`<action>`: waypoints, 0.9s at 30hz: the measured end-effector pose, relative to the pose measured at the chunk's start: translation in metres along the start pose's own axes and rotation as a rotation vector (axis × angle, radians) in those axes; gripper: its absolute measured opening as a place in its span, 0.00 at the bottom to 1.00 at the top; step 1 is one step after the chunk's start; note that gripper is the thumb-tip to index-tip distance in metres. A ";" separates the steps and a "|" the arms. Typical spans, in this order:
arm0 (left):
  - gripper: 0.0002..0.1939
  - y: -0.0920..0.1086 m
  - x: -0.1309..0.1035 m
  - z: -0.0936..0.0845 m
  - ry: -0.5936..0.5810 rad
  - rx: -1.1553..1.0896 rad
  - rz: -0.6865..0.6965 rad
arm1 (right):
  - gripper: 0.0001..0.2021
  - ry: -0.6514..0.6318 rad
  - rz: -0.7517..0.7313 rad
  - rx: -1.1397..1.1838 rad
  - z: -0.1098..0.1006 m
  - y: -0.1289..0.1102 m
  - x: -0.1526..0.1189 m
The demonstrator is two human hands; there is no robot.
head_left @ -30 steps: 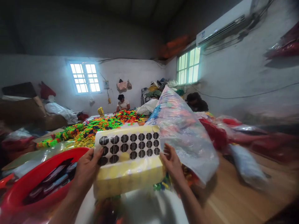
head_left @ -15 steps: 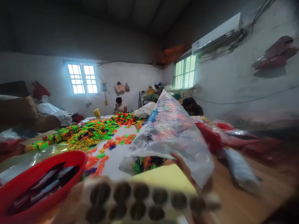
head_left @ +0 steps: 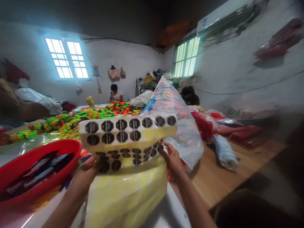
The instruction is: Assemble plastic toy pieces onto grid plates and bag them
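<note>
A long sheet of black octagonal stickers (head_left: 122, 125) on white and yellow backing is held up, folded over, in front of me. My left hand (head_left: 85, 172) is closed on its left edge, beside a red basin (head_left: 77, 147). On the right edge, my right hand (head_left: 172, 156) pinches the sheet between thumb and fingers. The yellow backing (head_left: 128, 196) hangs down between my forearms. Just behind my right hand stands a big translucent bag (head_left: 187, 133) full of colourful pieces.
Dark packets (head_left: 42, 171) lie in the basin. Colourful plastic pieces (head_left: 95, 114) are heaped at the back left. Red bags (head_left: 204, 125) and a pale wrapped roll (head_left: 225, 152) lie on the wooden table (head_left: 258, 153). Two people (head_left: 116, 93) sit at the back.
The sticker sheet has come up from the bottom of the view, unfolding more of its rows and yellow backing. Both hands now show at its edges. The view has tilted downward.
</note>
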State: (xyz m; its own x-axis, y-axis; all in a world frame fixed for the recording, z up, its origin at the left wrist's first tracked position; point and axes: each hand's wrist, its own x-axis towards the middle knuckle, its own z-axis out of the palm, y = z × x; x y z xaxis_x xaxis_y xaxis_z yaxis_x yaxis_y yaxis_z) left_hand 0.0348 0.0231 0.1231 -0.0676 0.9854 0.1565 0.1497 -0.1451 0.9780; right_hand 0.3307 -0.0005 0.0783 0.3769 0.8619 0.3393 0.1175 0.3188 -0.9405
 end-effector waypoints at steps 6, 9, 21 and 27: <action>0.45 -0.008 0.005 0.004 0.062 -0.022 -0.073 | 0.36 0.041 0.101 0.220 -0.002 -0.003 -0.006; 0.44 -0.007 0.004 -0.001 -0.005 0.015 0.020 | 0.31 0.039 -0.021 0.189 -0.009 -0.006 -0.006; 0.30 0.001 -0.003 -0.023 -0.086 0.041 -0.037 | 0.22 -0.314 0.057 0.100 -0.019 -0.024 -0.010; 0.36 0.016 -0.002 -0.029 -0.266 0.089 0.000 | 0.24 -0.154 -0.090 0.064 -0.016 -0.035 -0.001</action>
State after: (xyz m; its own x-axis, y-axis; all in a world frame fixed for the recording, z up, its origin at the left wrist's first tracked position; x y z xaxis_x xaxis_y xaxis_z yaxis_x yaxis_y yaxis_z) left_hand 0.0088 0.0167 0.1426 0.1924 0.9759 0.1033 0.2367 -0.1483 0.9602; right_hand 0.3408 -0.0191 0.1104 0.2219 0.8773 0.4255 0.0842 0.4175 -0.9048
